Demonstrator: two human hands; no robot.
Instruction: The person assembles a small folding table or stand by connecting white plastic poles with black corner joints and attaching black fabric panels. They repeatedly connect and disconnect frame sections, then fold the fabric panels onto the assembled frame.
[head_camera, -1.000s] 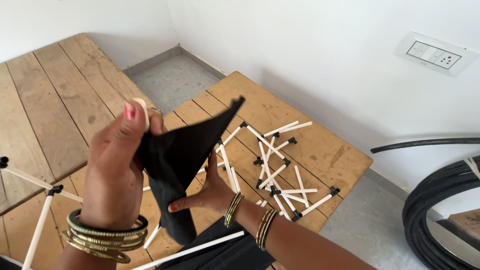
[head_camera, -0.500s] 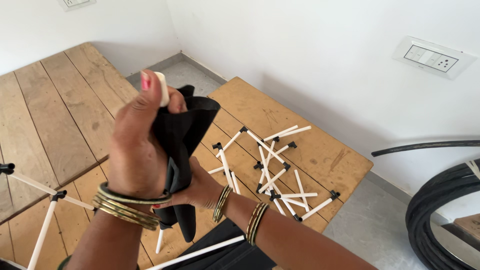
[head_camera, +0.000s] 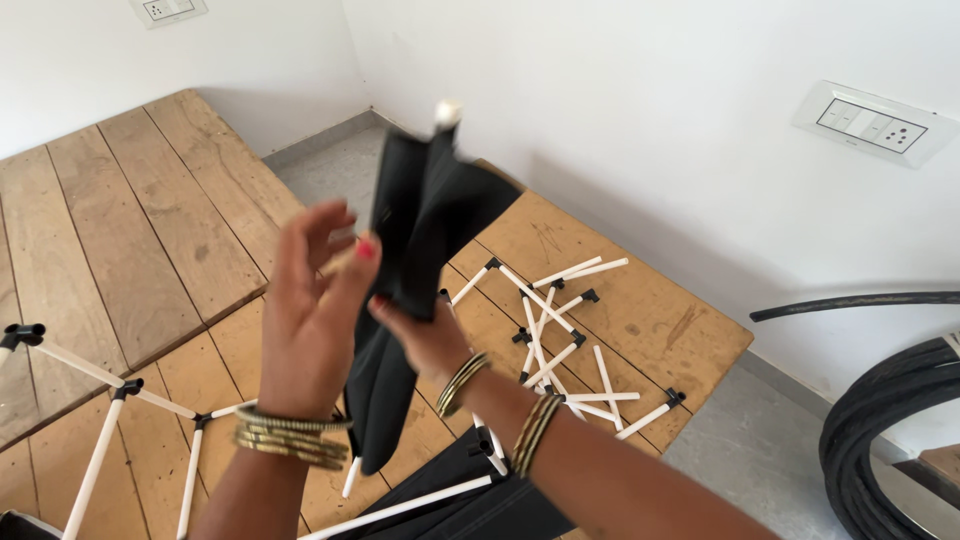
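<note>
Black cloth (head_camera: 420, 230) raised higher – left hand (head_camera: 315, 300) opened, blurred – right hand (head_camera: 425, 335) part hidden

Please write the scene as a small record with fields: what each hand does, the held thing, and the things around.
left hand: open, fingers spread, beside the black fabric
right hand: grip shut on the black fabric, holding it up
black fabric: folded, hangs down, a white rod tip at its top
wooden table: loose white rods with black connectors
at right: coiled black cable
wall: white switch plate
</note>
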